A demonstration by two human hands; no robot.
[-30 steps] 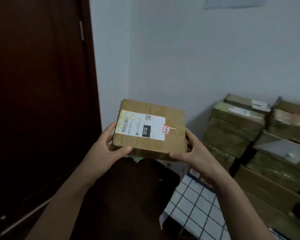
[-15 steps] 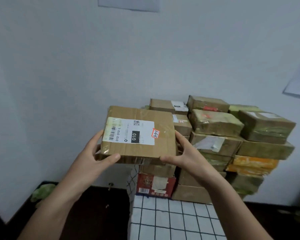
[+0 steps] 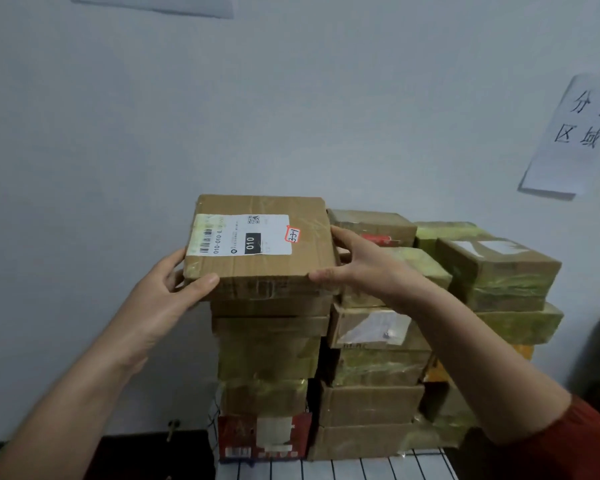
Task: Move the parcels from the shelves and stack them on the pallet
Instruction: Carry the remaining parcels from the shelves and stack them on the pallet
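The left hand and right hand clasped a flat brown parcel by its opposite sides, thumbs on the near edge. Between the palms, its white label faced up. Directly beneath the grip stood the leftmost column of stacked parcels; whether the parcel rested on it was unclear

Dim, flat indoor light with a bluish cast – soft shadows under the wall paper, edges bowed and slightly blurred
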